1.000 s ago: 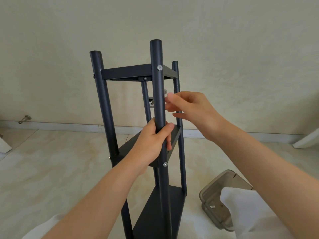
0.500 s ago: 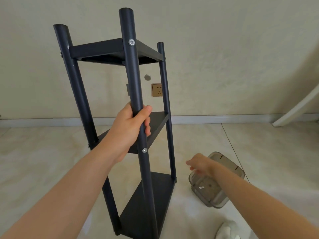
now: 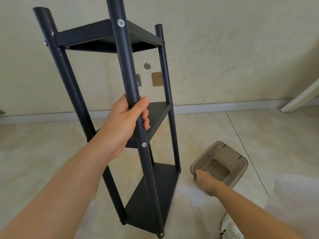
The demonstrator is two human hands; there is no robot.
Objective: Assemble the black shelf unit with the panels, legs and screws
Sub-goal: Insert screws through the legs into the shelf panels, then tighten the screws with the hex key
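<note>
A tan wall socket (image 3: pixel 158 79) sits low on the cream wall (image 3: pixel 241 49). Just left of it is a small metal bracket (image 3: pixel 138 80), and up and left of it a round metal disc (image 3: pixel 147 66). Below the socket a pale skirting board (image 3: pixel 224 106) meets the tiled floor (image 3: pixel 276 144). Down and right of the socket a smoky translucent plastic tub (image 3: pixel 238 157) stands on the floor, with a white shoe (image 3: pixel 230 228) farther down. Far right of the socket slants a white board (image 3: pixel 300 98).
</note>
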